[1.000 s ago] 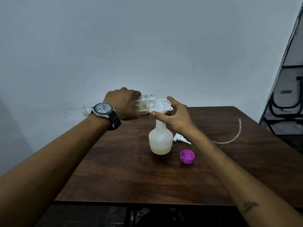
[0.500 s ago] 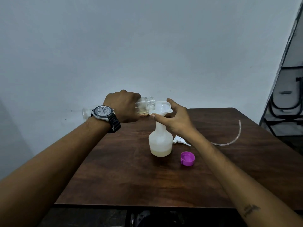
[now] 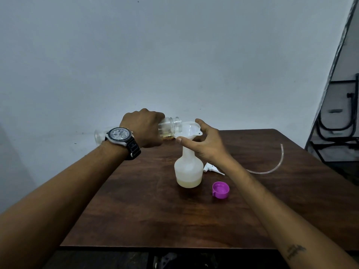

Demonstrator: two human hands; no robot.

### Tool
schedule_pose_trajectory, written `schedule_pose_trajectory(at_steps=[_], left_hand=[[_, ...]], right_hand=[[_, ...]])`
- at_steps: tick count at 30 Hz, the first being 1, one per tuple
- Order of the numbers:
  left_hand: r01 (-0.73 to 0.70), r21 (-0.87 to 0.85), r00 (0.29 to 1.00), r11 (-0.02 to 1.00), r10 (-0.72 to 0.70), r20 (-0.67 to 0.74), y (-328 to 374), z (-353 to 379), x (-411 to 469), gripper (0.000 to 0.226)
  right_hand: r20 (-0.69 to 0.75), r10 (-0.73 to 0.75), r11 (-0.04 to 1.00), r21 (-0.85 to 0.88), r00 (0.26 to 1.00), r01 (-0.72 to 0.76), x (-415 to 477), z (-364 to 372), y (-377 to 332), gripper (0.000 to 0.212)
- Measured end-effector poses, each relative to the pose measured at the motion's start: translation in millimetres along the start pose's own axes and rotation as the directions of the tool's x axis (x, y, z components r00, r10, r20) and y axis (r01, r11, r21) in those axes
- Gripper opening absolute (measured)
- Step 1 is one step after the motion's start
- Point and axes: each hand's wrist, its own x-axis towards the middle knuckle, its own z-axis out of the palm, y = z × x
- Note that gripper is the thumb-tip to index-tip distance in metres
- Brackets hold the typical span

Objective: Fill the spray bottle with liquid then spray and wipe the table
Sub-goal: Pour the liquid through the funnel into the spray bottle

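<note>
A white translucent spray bottle (image 3: 188, 172) stands upright on the dark wooden table (image 3: 147, 210), with a thin layer of pale yellow liquid at its bottom. A white funnel (image 3: 187, 130) sits in its neck. My right hand (image 3: 206, 144) pinches the funnel's rim and stem. My left hand (image 3: 144, 130), with a wristwatch, grips a clear plastic bottle (image 3: 171, 126) lying nearly level, its open mouth over the funnel. A little yellowish liquid shows inside its neck.
A purple cap (image 3: 220, 190) lies open side up to the right of the spray bottle. The white sprayer head (image 3: 212, 169) lies behind my right forearm, its clear tube (image 3: 272, 167) curving across the table's right side. Black metal chair frames (image 3: 338, 133) stand at far right.
The clear bottle and both hands hold almost the same pose. The view has shifted slightly; nothing on the table has moved.
</note>
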Motion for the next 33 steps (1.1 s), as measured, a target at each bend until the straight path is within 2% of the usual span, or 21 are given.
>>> schedule_pose_trajectory(at_steps=[5,15,25,29,33], left_hand=[[0.002,-0.001,1.0,1.0,-0.002,0.0,-0.5,-0.5,-0.7,0.025],[-0.001,-0.005,1.0,1.0,0.001,0.0,0.6,-1.9,-0.9,0.024],[0.003,-0.01,1.0,1.0,-0.002,0.009,1.3,-1.7,-1.0,0.025],[-0.004,-0.004,1.0,1.0,0.004,0.007,1.3,-2.7,-0.5,0.024],[-0.005,-0.004,1.0,1.0,0.005,0.01,1.2,-3.4,-1.5,0.024]], right_hand=[[0.0,0.004,1.0,0.007,1.0,-0.004,-0.4,0.0,-0.7,0.117],[0.0,-0.018,1.0,-0.005,1.0,0.018,1.4,0.5,1.1,0.129],[-0.002,-0.011,1.0,0.001,1.0,0.011,1.1,0.4,1.8,0.122],[0.006,-0.015,1.0,0.01,1.0,0.015,2.9,-1.5,4.7,0.108],[-0.001,-0.008,1.0,-0.002,1.0,0.008,4.2,0.6,6.4,0.113]])
